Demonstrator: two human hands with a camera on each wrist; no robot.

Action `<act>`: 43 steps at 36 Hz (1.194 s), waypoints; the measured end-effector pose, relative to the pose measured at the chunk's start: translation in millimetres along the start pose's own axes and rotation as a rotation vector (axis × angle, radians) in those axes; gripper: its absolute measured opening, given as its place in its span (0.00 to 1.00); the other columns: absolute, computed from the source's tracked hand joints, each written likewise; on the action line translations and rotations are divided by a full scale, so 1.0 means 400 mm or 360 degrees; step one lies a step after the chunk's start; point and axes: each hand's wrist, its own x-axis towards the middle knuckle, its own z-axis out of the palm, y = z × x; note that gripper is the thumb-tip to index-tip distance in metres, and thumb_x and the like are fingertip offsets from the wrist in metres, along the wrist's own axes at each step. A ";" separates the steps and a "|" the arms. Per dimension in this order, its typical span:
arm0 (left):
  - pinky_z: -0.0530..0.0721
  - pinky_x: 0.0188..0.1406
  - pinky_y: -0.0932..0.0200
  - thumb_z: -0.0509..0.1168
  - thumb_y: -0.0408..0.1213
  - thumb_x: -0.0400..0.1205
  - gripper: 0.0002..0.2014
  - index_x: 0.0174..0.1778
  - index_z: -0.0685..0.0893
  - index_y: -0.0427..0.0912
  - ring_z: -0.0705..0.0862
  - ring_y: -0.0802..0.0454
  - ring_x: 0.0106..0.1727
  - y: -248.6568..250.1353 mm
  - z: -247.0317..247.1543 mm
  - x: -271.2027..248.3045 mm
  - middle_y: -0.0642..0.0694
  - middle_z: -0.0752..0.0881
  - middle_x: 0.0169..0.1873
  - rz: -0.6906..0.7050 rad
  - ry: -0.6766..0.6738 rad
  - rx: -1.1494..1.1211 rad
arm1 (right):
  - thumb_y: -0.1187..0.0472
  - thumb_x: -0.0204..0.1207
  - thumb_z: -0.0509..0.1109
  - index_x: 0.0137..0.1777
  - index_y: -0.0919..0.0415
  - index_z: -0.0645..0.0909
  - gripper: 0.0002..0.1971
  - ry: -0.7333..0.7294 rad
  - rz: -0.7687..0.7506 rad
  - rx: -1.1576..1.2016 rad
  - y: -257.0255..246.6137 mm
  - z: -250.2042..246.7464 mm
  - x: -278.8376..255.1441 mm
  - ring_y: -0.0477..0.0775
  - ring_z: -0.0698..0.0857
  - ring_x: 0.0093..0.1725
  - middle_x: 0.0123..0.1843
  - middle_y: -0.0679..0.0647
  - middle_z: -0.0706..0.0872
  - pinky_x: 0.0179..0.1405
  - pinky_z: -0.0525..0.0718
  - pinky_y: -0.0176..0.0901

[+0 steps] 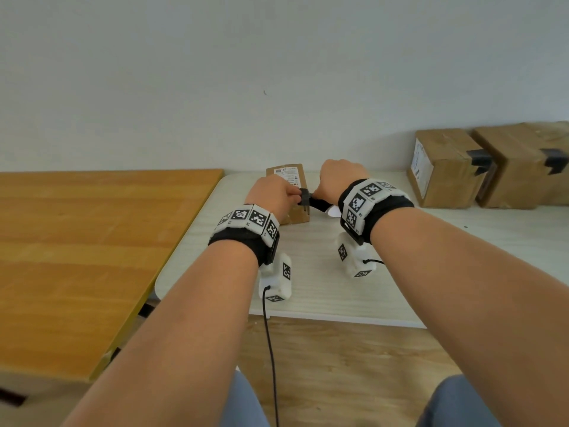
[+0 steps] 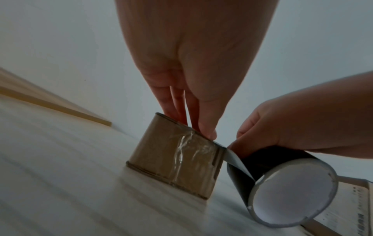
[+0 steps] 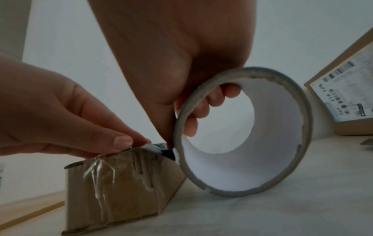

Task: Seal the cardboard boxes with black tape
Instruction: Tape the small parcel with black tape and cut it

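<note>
A small cardboard box (image 1: pixel 292 215) with a white label and old clear tape stands on the white table (image 1: pixel 338 291). My left hand (image 1: pixel 274 192) presses the free end of the black tape (image 1: pixel 304 195) onto the box's top edge (image 2: pixel 175 156) with its fingertips (image 2: pixel 207 132). Just right of the box, my right hand (image 1: pixel 338 180) grips the tape roll (image 2: pixel 282 183), fingers (image 3: pixel 201 108) hooked through its white core (image 3: pixel 242 135) and thumb on the outside. A short strip runs from roll to box. The box top is mostly hidden by my hands.
Two larger cardboard boxes (image 1: pixel 443 171) (image 1: pixel 523 167) with black tape on them stand at the back right against the wall. A labelled box (image 3: pixel 343 99) is close to the roll's right. An orange wooden table (image 1: pixel 92 241) adjoins on the left.
</note>
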 end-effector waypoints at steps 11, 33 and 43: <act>0.76 0.57 0.62 0.61 0.38 0.83 0.15 0.63 0.86 0.50 0.83 0.49 0.61 0.008 -0.011 -0.015 0.48 0.87 0.60 0.0035 -0.0032 0.0029 | 0.56 0.75 0.67 0.29 0.58 0.69 0.16 0.0009 0.0023 0.0076 0.010 0.006 -0.005 0.50 0.72 0.24 0.27 0.51 0.75 0.31 0.70 0.42; 0.72 0.42 0.59 0.59 0.33 0.82 0.09 0.46 0.86 0.40 0.82 0.44 0.49 0.028 -0.013 -0.017 0.40 0.87 0.47 0.0026 -0.0078 0.0219 | 0.56 0.69 0.69 0.38 0.62 0.85 0.09 0.0048 -0.0002 0.0537 0.032 -0.002 -0.055 0.54 0.79 0.31 0.31 0.53 0.82 0.26 0.72 0.36; 0.74 0.46 0.59 0.58 0.33 0.84 0.13 0.59 0.86 0.42 0.83 0.43 0.55 0.028 -0.008 -0.009 0.40 0.87 0.54 0.0072 -0.0113 0.0319 | 0.56 0.68 0.68 0.30 0.56 0.77 0.08 0.0103 -0.0127 0.0540 0.036 -0.004 -0.073 0.53 0.77 0.31 0.30 0.51 0.80 0.28 0.66 0.38</act>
